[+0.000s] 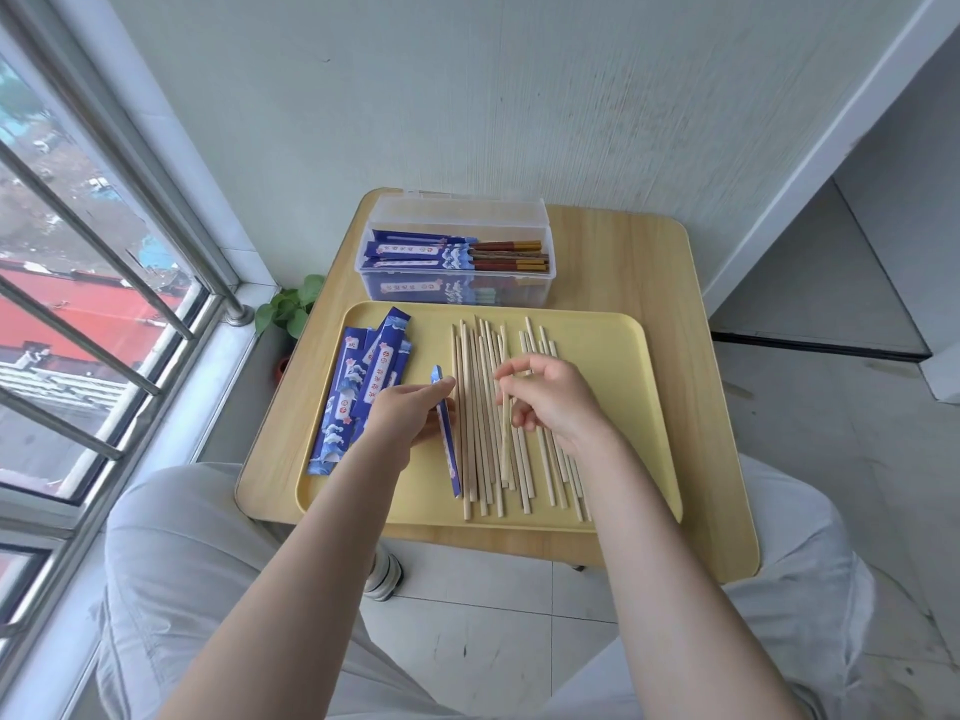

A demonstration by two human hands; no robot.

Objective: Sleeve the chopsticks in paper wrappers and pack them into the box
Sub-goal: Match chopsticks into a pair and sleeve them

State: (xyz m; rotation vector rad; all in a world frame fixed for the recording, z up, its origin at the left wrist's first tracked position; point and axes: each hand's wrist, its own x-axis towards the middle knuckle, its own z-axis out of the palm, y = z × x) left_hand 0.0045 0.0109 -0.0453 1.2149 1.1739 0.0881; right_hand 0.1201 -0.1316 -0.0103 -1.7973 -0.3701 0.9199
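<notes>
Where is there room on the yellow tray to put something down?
Bare tray lies right of the loose chopsticks, up to its right rim. The left is crowded: blue wrappers, then both hands, left hand and right hand, over the chopsticks.

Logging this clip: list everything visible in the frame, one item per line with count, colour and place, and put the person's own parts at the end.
Bare chopsticks: a loose pile, too many to count, pale wood, middle of the tray.
Empty wrappers: a small stack, blue with print, left part of the tray.
Tray: one, yellow, on the table.
Box: one, clear plastic, lid open, behind the tray, holding sleeved chopsticks.
Table: one, light wood, against the wall.
Plant: one, green, left of the table by the window.
Left hand: holds one blue wrapper.
Right hand: pinches one chopstick above the pile.
Legs: light trousers, bottom of frame.
</notes>
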